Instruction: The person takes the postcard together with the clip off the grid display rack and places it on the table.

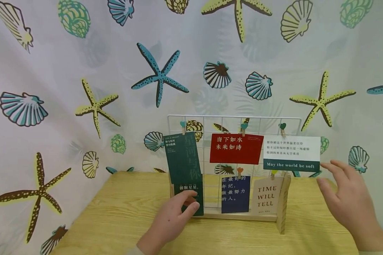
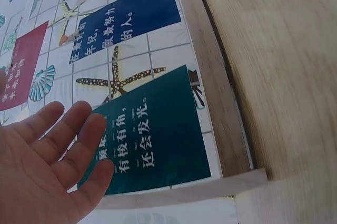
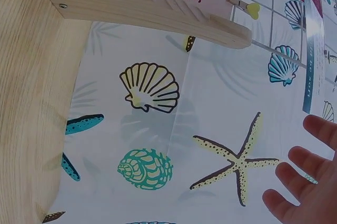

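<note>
A wire grid rack on a wooden base holds several cards under small heart clips. My left hand is in front of the lower left green card, fingers loosely bent, holding nothing; whether it touches the card is unclear. In the left wrist view this green card lies just beyond the fingertips. Above it hangs another dark green card, tilted. My right hand has its fingertips close by the right edge of a white and green card. Its relaxed fingers hold nothing.
A red card hangs top middle, with a navy card below it and a beige card at lower right. The rack's wooden side post stands on the wood-grain table. Behind hangs a seashell-print curtain.
</note>
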The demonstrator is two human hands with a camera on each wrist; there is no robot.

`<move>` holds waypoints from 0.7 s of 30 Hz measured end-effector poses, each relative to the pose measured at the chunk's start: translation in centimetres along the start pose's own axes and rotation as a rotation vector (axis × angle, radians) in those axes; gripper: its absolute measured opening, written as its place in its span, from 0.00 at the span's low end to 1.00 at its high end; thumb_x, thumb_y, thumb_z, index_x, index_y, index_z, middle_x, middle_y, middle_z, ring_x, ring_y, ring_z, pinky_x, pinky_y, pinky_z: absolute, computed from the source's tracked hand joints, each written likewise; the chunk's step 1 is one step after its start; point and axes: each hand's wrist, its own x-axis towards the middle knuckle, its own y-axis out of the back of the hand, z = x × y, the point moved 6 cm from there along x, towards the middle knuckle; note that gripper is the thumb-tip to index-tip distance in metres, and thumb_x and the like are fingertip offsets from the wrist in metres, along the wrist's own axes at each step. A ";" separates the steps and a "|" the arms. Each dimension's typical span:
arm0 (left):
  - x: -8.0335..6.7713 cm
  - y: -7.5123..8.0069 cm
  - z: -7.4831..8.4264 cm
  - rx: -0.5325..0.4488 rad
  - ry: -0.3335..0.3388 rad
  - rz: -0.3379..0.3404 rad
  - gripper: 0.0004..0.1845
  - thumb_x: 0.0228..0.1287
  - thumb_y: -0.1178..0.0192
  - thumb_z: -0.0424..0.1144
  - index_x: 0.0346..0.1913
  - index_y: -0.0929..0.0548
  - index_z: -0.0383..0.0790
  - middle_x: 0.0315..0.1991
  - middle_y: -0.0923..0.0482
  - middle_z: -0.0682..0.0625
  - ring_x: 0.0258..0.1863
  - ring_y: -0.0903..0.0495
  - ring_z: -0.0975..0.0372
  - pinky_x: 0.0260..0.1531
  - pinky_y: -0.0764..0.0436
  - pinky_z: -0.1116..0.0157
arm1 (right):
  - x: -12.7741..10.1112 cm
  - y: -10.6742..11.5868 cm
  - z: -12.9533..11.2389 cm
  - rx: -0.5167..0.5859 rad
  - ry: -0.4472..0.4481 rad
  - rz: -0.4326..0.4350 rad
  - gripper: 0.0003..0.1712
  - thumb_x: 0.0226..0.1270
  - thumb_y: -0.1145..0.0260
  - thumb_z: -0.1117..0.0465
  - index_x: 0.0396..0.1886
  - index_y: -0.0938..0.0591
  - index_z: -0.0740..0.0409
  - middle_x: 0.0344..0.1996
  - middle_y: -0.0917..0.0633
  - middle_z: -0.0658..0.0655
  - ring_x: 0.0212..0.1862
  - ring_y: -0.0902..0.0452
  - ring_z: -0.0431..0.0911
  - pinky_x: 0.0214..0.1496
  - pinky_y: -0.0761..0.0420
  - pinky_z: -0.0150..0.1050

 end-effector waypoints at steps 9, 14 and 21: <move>0.7 -1.1 1.4 0.008 -0.005 -0.002 0.28 0.74 0.52 0.66 0.64 0.22 0.52 0.47 0.19 0.64 0.46 0.20 0.67 0.49 0.21 0.53 | 0.5 0.4 -0.5 0.002 0.014 0.023 0.24 0.77 0.43 0.55 0.64 0.25 0.65 0.65 0.30 0.73 0.65 0.40 0.74 0.66 0.44 0.72; 1.1 -1.8 1.9 -0.036 -0.004 -0.031 0.28 0.75 0.51 0.65 0.64 0.23 0.51 0.49 0.19 0.62 0.48 0.21 0.66 0.52 0.22 0.52 | 0.9 0.5 -1.0 0.000 0.031 0.021 0.25 0.77 0.42 0.54 0.65 0.25 0.64 0.66 0.31 0.72 0.66 0.40 0.73 0.68 0.46 0.70; 1.8 -2.6 2.9 -0.067 -0.019 -0.046 0.27 0.75 0.51 0.64 0.66 0.24 0.52 0.50 0.20 0.62 0.49 0.22 0.65 0.51 0.21 0.53 | 1.9 0.8 -1.6 0.008 0.052 0.028 0.25 0.77 0.43 0.54 0.66 0.25 0.63 0.67 0.32 0.71 0.67 0.42 0.73 0.67 0.45 0.71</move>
